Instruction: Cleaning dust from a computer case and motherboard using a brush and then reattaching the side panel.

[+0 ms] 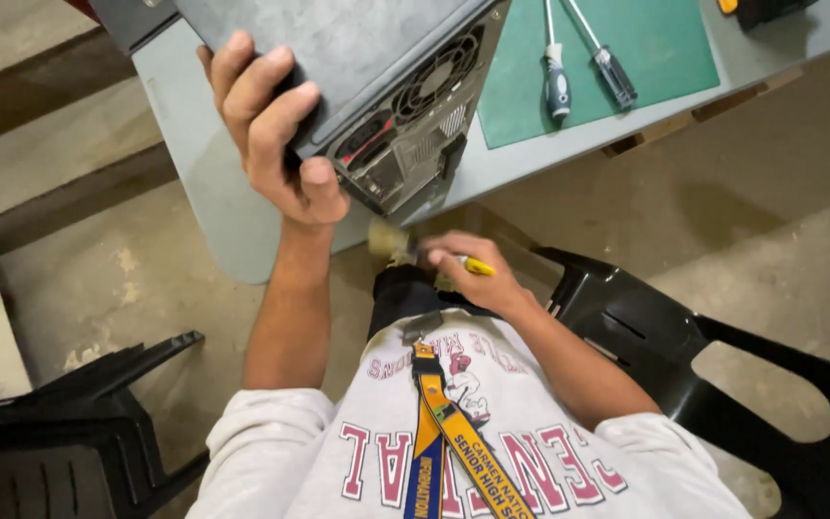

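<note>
Item: grey metal computer power supply (pixel 377 86), fan grille and socket face turned toward the wearer, tilted up off the grey desk (pixel 213 192) with its near lower corner at the desk's front edge.

Left hand (pixel 276 135): clenched on the unit's near corner, fingers (pixel 242 72) over the flat top panel, thumb against the socket face. Takes much of the weight.

Right hand (pixel 473 274): closed around a small brush (pixel 401 242) with a yellow handle, pale bristles pointing left, held low over the lap, just below the desk edge and apart from the unit.

Handling note: the step in hand looks like brushing dust from the vent face. It is best done with the grip kept firm on the corner, the grille angled down and away from the body, and short strokes toward the open floor.

Edges: the unit overhangs the rounded front edge of the desk; a slip would likely drop it into the lap.

Open room: bare concrete floor (pixel 742 221) to the right, and space between desk and torso for the brush. A black plastic chair (pixel 703 365) sits to the right, another black chair (pixel 79 413) to the left.

Also present: green cutting mat (pixel 655 67) on the desk, well apart from the hands, bearing two screwdrivers (pixel 578 72).
</note>
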